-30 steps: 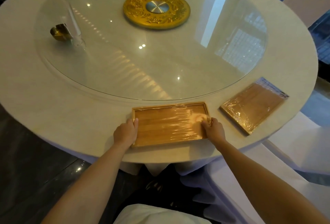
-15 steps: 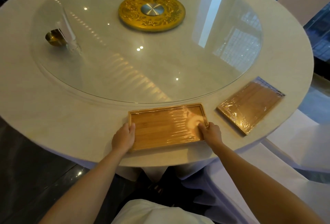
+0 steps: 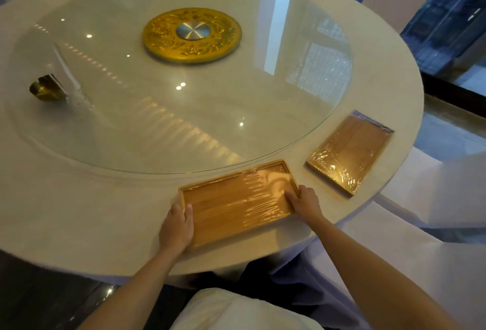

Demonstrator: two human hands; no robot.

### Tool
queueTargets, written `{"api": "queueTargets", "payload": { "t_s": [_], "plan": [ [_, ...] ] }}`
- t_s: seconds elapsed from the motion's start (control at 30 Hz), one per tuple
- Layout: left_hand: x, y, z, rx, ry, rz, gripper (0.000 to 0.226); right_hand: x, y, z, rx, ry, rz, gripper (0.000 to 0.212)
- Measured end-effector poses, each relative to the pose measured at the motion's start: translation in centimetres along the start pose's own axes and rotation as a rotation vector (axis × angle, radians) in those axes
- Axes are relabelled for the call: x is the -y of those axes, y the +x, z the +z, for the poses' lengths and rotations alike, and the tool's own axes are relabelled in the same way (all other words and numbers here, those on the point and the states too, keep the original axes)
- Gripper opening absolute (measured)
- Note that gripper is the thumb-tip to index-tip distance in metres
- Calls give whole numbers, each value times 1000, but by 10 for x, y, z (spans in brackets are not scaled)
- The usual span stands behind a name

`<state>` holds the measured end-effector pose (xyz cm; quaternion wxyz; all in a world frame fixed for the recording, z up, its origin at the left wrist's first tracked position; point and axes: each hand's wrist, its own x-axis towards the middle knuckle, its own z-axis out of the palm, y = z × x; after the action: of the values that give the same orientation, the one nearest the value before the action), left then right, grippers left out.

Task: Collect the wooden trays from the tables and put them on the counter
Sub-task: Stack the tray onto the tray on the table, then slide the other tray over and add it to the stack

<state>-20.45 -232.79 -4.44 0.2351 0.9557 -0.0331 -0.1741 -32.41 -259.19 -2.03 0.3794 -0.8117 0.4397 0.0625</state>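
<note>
A wooden tray (image 3: 236, 200) wrapped in clear film lies at the near edge of the round table (image 3: 79, 211). My left hand (image 3: 176, 227) grips its left short end, thumb over the rim. At the tray's right short end my right hand (image 3: 305, 202) holds on, fingers curled on the rim. A second film-wrapped wooden tray (image 3: 349, 153) lies flat on the table to the right, angled, apart from both hands.
A glass turntable (image 3: 171, 108) covers the table's middle, with a gold disc (image 3: 192, 35) at its centre and a small brass holder (image 3: 46, 90) at the left. White-covered chairs (image 3: 434, 198) stand close on the right. Dark floor lies at lower left.
Both hands have tightened their hold on the near tray's ends, and the tray looks slightly turned and shifted toward me. The head view has moved a little.
</note>
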Motion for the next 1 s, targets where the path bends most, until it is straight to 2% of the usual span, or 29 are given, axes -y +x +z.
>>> {"api": "queueTargets", "payload": {
  "t_s": [0.2, 0.37, 0.57, 0.87, 1.0],
  "plan": [
    [12, 1, -6, 36, -122, -56, 42, 2, 3, 2, 65, 42, -6, 47],
    [-17, 5, -12, -154, -79, -62, 37, -4, 14, -19, 71, 69, -59, 59],
    [-84, 3, -1, -282, 63, 61, 41, -20, 57, -83, -54, 36, -208, 55],
    [-238, -33, 90, -93, 75, 178, 36, -79, 142, -213, -79, -74, -251, 66],
    [-287, -43, 126, -52, 224, 219, 38, -95, 182, -241, -50, -155, -239, 68]
  ]
}}
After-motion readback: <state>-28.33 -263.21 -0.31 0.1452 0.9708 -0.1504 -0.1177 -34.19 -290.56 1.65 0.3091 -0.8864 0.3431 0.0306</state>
